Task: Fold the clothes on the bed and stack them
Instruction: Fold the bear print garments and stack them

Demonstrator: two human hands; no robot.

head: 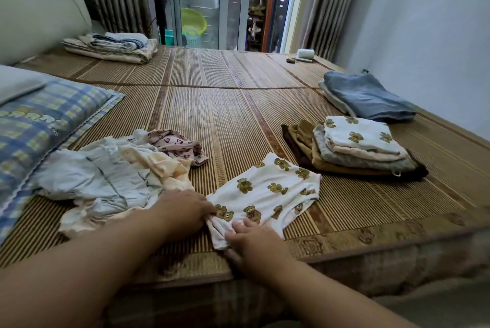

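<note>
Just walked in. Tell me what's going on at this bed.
A person is folding laundry. The left hand and right hand grip the near edge of a bear-print garment spread on the mat. An unfolded pile lies to its left. A folded stack sits to its right, with grey folded clothes beyond.

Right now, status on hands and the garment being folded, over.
Left hand and right hand both grip the bear-print garment at its near edge. Garment spread on mat. Unfolded pile left, folded stack right, neither blocking.
</note>
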